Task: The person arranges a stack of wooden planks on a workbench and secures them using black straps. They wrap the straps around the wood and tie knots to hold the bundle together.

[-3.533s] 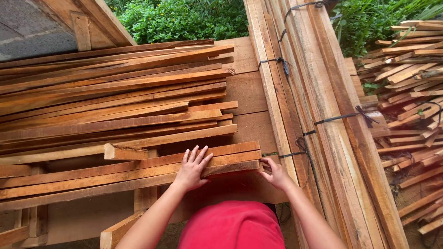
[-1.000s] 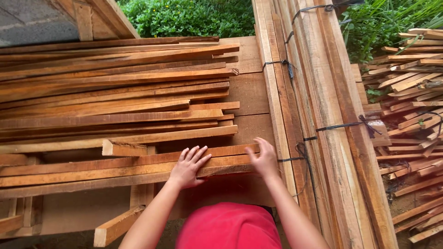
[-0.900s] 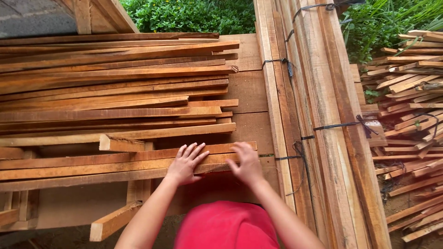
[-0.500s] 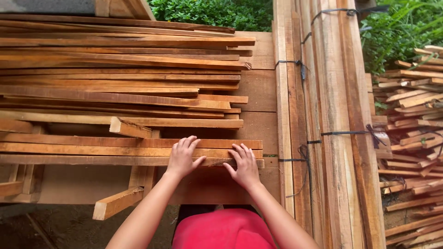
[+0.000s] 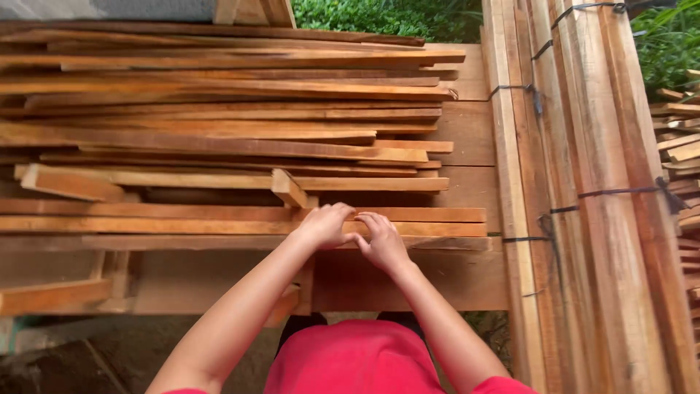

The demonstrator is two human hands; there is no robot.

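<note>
**Hands drawn together on the front slats**

Your right hand [image 5: 383,244] has slid left from near the slat ends and now sits just beside your left hand [image 5: 324,226]. Both rest on the long thin reddish-brown wooden slats [image 5: 182,219] at the near edge of the stack, fingers curled over them; whether either truly grips, you cannot tell. A short pale wooden offcut [image 5: 289,188] lies tilted just beyond. Tied upright plank bundles [image 5: 583,197] stand to the right.

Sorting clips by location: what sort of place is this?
Likely an outdoor timber yard: loose wooden slats stacked on a plank bench, strapped lumber bundles alongside, green bushes behind.
</note>
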